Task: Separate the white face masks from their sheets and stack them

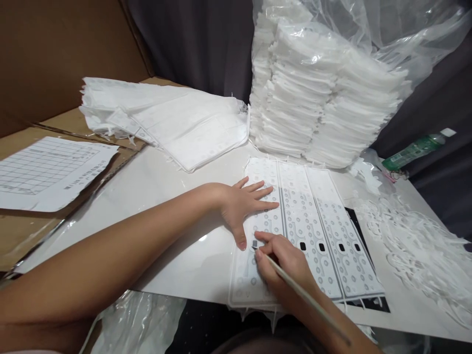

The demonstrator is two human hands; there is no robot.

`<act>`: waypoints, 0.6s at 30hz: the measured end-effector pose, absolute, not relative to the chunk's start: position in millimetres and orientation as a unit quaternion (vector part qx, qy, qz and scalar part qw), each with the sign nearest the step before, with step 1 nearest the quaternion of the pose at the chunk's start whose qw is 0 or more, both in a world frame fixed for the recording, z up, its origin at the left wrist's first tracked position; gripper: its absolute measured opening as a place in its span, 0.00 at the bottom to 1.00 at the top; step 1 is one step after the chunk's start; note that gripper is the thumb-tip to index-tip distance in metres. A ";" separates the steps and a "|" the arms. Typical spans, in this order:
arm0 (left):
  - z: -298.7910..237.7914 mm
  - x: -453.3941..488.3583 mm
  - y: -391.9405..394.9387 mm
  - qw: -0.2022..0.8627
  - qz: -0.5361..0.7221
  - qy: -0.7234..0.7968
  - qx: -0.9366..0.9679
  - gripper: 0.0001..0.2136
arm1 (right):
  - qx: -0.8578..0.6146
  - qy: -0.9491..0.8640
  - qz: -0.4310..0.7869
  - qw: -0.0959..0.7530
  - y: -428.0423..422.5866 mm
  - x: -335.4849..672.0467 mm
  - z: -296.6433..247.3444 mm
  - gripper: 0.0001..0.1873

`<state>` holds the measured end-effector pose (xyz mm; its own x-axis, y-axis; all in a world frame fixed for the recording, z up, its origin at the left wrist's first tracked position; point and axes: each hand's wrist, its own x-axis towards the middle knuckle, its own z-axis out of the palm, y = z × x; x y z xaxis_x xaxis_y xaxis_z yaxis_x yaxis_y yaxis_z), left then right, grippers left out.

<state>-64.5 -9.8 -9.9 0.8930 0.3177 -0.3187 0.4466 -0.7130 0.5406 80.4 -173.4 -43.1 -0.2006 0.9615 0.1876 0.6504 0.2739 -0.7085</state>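
A translucent white silicone sheet (260,287) with rows of round bumps and small square openings lies flat before me. My left hand (246,206) is spread on its left part, fingers apart. My right hand (282,260) is closed around a long, thin pen-like tool (306,295). The tool's tip touches or hovers at a small grey square near my left thumb; I cannot tell which. Several square openings to the right show black. A black board (381,302) sticks out from under the sheet's right side.
Tall stacks of white sheets (298,93) in clear plastic stand behind. More white sheets (206,132) lie back left, near a printed form (55,167) on cardboard. White trimmed strips (416,255) are heaped at right, below a green bottle (416,150). The white tabletop (177,255) ends close to me.
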 end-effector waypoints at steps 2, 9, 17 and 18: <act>-10.3 -63.9 -9.8 0.317 -0.102 0.208 0.920 0.56 | -0.511 -0.795 0.145 0.295 -177.9 73.7 -51.5 0.11; -5.5 -65.6 -8.5 0.289 -0.161 0.203 0.922 0.58 | -0.634 -0.717 -0.024 0.288 -168.2 128.5 -26.7 0.09; 35.9 -24.5 -13.2 0.399 0.039 0.065 0.914 0.11 | -0.846 -0.452 -0.140 0.245 -209.9 276.5 3.7 0.09; 41.0 -4.7 -16.5 0.386 0.046 0.042 0.920 0.11 | -0.851 -0.440 -0.129 0.255 -213.1 278.6 2.7 0.09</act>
